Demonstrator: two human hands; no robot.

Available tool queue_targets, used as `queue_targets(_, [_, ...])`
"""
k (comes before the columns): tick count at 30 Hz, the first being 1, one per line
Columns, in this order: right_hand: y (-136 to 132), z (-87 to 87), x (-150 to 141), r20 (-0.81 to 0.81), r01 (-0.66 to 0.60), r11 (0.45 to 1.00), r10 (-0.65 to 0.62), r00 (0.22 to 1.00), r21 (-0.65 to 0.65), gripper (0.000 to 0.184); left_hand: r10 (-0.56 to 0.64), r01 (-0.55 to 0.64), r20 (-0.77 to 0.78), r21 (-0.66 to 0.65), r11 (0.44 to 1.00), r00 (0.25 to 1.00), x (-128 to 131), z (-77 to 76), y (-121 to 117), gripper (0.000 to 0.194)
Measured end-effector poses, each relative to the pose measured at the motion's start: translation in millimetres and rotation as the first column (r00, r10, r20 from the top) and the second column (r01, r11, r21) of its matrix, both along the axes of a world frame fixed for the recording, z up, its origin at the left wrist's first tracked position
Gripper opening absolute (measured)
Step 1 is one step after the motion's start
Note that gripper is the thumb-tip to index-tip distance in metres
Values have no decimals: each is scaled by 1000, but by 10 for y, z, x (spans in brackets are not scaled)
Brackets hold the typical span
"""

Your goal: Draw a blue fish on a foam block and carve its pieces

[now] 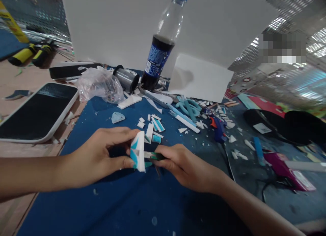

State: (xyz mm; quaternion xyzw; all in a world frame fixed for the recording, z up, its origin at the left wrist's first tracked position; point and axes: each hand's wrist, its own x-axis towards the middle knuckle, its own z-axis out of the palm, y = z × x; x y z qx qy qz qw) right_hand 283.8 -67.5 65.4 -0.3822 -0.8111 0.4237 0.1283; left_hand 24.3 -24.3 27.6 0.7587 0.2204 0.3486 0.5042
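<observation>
My left hand [109, 154] pinches a small white foam piece with teal painted shapes [139, 151] between thumb and fingers. Coming from the other side, my right hand [187, 166] is closed around a green-handled blade [152, 155]. The flat grey metal of the blade meets the right side of the foam piece, or lies just behind it; I cannot tell which. Most of its handle is hidden in my fingers. Just beyond the hands lie small white and blue foam offcuts [158, 123] on the blue mat [107, 208].
A bottle of dark drink [159, 55] stands before a white board [114, 25]. Behind the mat are a spool [126, 79], plastic bag [99, 84], teal scissors [188, 108] and a blue glue gun [219, 127] with cord. A phone [38, 112] and yellow-black pliers [33, 54] lie left.
</observation>
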Motion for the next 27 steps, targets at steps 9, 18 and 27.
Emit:
queue_targets(9, [-43, -28, -29, 119, -28, 991, 12, 993, 132, 22, -2, 6, -73, 51, 999, 997, 6, -32, -34, 28])
queue_targets(18, [-3, 21, -22, -80, 26, 999, -24, 997, 31, 26, 52, -52, 79, 5, 999, 995, -25, 20, -45, 44])
queue_targets(27, [-22, -20, -73, -12, 38, 999, -38, 999, -1, 23, -5, 8, -37, 78, 997, 999, 38, 15, -39, 29])
